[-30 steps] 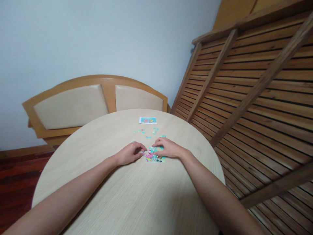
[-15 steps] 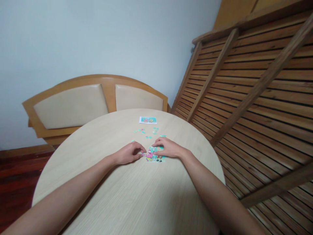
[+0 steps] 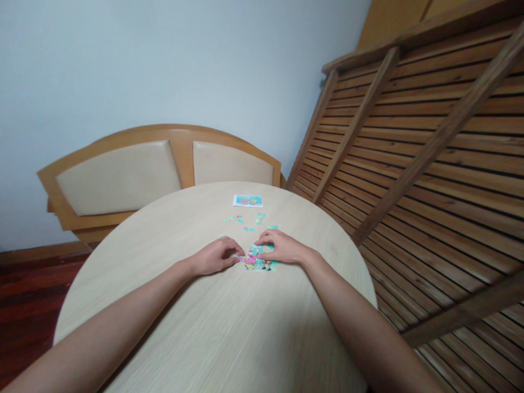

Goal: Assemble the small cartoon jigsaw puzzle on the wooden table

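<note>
Very little has changed over the last second: your left hand (image 3: 215, 256) has shifted only slightly at the left edge of the partly joined puzzle (image 3: 257, 267), and your right hand (image 3: 282, 247) has stayed put over its upper right part. That suggests fine adjustment at one spot rather than fetching. The puzzle lies flat on the table (image 3: 196, 333), between your two hands and partly covered by the right one. Your left grip is narrow, thumb and fingertips close about a small pinkish piece (image 3: 241, 258) just beside the puzzle; you cannot tell from here whether they pinch it or only touch it. Your right grip is wider, with thumb and forefinger spread apart over the puzzle, seemingly steadying it. Farther off, the loose pieces (image 3: 260, 218) lie where they did, in small scattered groups, so none appears to have been drawn in during this span. Beyond them the printed card (image 3: 248, 201) also remains in place, flat near the far edge, its picture in similar colours to the puzzle.
</note>
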Action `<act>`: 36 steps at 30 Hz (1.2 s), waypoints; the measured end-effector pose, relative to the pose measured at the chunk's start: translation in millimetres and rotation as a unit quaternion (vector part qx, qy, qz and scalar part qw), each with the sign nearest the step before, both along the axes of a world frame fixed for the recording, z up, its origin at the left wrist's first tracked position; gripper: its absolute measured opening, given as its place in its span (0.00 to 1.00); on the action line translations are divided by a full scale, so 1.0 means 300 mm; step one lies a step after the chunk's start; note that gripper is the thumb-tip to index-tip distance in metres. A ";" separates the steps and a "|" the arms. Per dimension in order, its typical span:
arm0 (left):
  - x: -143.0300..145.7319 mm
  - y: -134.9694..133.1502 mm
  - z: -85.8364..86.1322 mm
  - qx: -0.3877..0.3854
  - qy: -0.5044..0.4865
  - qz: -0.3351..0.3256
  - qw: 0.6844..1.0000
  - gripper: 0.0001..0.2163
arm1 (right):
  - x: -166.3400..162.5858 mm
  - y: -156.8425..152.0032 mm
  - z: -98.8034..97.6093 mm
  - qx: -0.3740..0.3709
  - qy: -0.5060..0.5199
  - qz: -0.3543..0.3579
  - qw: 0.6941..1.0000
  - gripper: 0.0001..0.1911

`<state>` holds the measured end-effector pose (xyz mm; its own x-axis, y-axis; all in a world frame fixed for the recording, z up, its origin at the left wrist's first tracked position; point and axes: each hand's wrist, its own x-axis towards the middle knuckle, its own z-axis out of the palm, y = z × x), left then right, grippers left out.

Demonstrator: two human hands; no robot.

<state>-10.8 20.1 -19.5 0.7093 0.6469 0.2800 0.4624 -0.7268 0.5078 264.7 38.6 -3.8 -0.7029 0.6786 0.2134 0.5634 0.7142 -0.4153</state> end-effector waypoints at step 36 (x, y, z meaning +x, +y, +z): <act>0.020 0.002 0.001 0.019 -0.008 -0.018 1.000 0.08 | -0.001 -0.003 0.005 -0.010 0.001 0.000 1.000 0.24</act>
